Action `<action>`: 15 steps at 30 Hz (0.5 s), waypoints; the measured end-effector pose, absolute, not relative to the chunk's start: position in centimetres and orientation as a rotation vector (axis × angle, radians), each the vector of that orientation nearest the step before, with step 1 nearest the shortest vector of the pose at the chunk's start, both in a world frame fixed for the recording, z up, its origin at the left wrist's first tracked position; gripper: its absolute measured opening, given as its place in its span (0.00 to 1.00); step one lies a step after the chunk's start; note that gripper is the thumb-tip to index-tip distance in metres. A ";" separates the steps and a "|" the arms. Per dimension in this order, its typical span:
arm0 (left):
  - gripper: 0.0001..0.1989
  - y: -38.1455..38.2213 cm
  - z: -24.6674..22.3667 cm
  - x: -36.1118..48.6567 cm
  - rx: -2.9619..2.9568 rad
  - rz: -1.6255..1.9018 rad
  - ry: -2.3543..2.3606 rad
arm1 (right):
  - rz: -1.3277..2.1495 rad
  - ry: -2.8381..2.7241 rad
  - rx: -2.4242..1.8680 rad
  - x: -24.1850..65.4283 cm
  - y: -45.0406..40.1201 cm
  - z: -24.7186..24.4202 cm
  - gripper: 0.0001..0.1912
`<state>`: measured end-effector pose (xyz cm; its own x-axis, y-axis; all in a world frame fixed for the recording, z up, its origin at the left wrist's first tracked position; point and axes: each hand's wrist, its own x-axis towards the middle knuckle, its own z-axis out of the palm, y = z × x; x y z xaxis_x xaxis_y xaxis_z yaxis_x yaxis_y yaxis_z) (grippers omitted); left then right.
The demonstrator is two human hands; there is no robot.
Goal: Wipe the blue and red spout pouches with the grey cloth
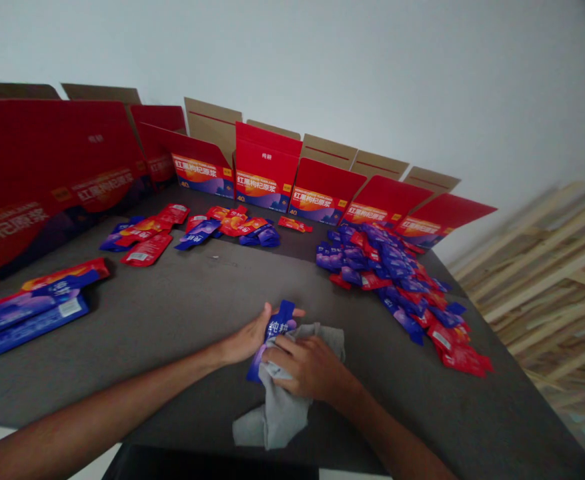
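Near the front of the table, my left hand (246,339) holds a blue sachet (281,323) with white lettering, thumb along its left edge and a fingertip showing beyond its right side. Most of the left fingers are hidden behind the sachet. My right hand (306,363) is closed around a grey cloth (285,417) and presses it against the sachet's lower part. The cloth hangs down toward the table's front edge, with another fold sticking out on the right of the hand.
A heap of blue and red sachets (387,267) lies to the right. Smaller piles (145,235) lie left and at the back (232,223). Large sachets (37,307) rest at far left. Open red cartons (265,177) line the wall. Wooden slats (562,273) stand beyond the right edge.
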<state>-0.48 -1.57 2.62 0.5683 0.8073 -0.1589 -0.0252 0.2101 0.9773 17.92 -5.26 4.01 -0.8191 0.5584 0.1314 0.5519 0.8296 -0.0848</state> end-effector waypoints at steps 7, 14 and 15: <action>0.39 -1.7 2.5 -0.4 1.296 0.673 0.766 | -0.040 -2.565 -1.132 18.1 -4.6 3.5 0.14; 0.39 -2.0 2.3 -0.4 1.417 0.689 0.715 | -0.050 -2.408 -1.200 18.6 -3.8 3.8 0.11; 0.39 -2.1 2.4 -0.4 1.423 0.676 0.720 | -0.037 -2.448 -1.157 18.6 -3.8 3.9 0.11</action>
